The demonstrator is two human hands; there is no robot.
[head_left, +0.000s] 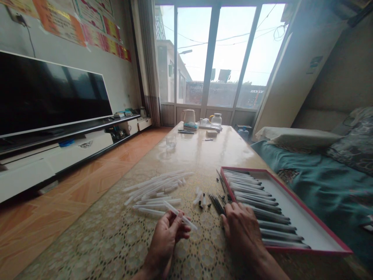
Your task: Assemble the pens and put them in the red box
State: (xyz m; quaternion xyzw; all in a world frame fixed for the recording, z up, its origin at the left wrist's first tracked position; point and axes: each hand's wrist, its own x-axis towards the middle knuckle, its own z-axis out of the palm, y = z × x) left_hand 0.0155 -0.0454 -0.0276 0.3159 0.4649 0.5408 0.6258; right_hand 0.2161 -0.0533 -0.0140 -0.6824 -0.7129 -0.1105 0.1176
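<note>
Over the table [116, 237], left hand [168, 229] pinches a white tube [171, 208] — right hand [243, 225], grip unclear — wall certificates [60, 19] illegible

L hand [169, 230] pinching, thumb [176, 221] on top; R hand [242, 223] palm down w/ fingers [239, 209] bent, reaching fwd.
</note>
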